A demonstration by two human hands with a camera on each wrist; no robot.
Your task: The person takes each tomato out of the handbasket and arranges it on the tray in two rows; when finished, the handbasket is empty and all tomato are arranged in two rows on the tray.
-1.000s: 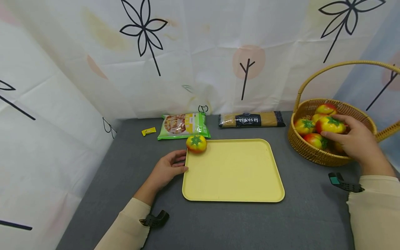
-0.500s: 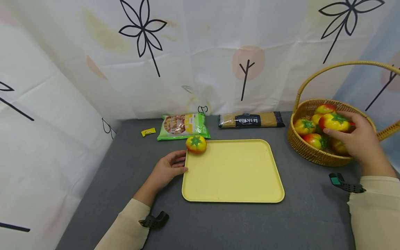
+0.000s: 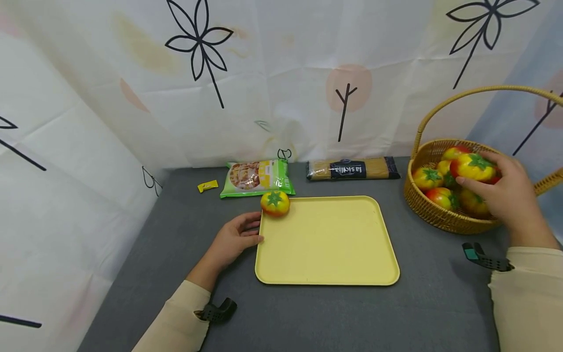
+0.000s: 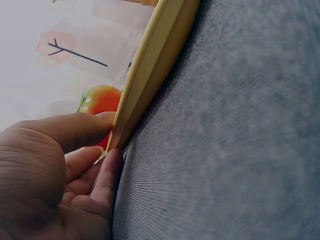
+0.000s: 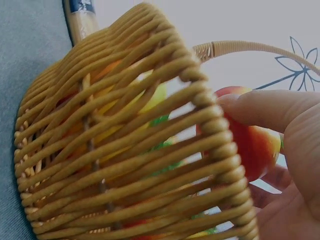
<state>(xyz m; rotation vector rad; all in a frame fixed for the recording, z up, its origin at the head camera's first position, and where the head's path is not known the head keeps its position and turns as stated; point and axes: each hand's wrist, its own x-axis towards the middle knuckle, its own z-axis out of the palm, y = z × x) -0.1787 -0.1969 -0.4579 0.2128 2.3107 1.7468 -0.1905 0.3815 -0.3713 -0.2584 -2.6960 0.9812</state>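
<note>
The right hand grips a fruit over the right-side basket; the left hand pinches the yellow tray at its left rim.

Downward head view shares tray with near left wrist's, basket with right's.

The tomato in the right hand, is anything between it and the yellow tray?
Yes: some other tomatoes and the basket's rim are between that tomato and the yellow tray. Past the rim, only bare table shows, so lifting it over should probably work.
</note>
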